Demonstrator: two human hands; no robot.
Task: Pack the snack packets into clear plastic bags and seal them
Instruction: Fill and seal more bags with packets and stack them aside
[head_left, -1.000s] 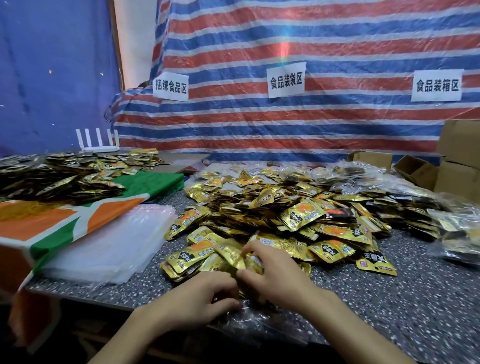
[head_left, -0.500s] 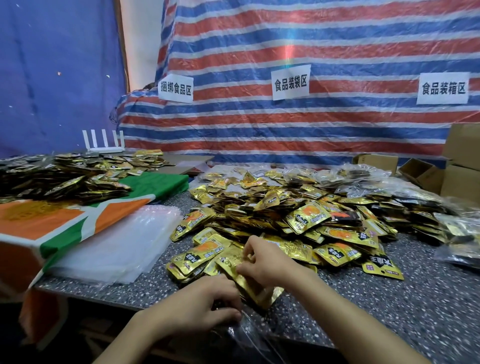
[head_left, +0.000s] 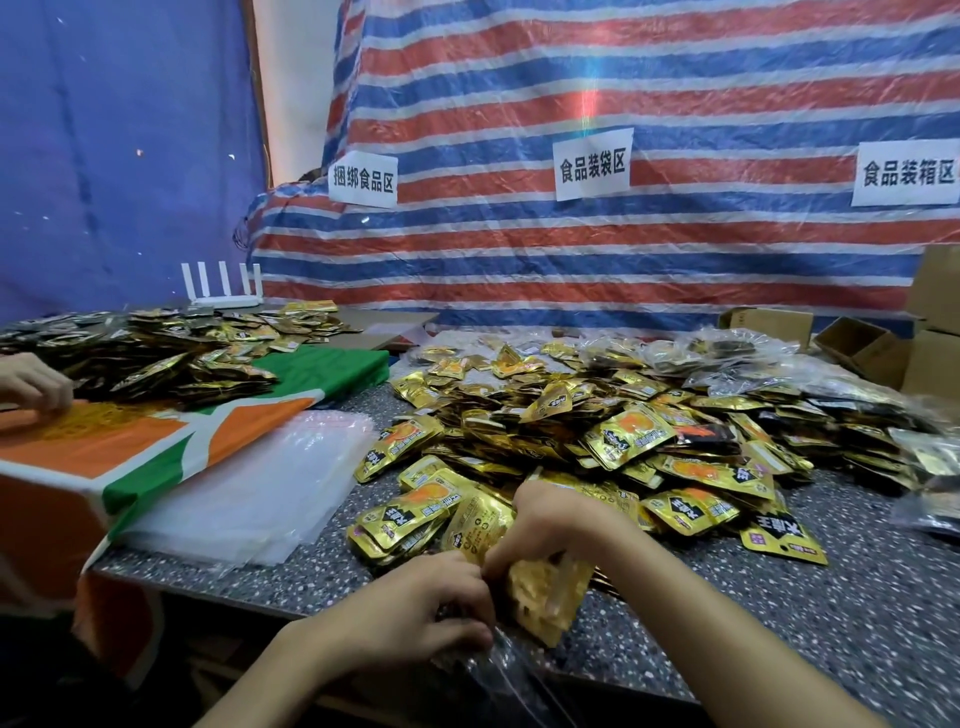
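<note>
A big heap of gold snack packets (head_left: 597, 436) covers the middle of the speckled table (head_left: 857, 613). My right hand (head_left: 550, 525) grips a bunch of gold packets (head_left: 545, 592) at the table's near edge, tilted down toward a clear plastic bag (head_left: 498, 670). My left hand (head_left: 415, 608) pinches the mouth of that bag, which hangs below the table edge. A flat stack of clear plastic bags (head_left: 270, 483) lies left of the heap.
Another person's hand (head_left: 31, 384) rests on an orange, white and green cloth (head_left: 130, 452) at far left, beside a second heap of packets (head_left: 156, 358). Filled clear bags (head_left: 779, 374) and cardboard boxes (head_left: 924, 353) sit at the right. A striped tarp with paper signs hangs behind.
My right hand lifted a bunch of packets off the heap's near edge and brought it down toward the bag in my left hand. Another person's hand has appeared at far left.
</note>
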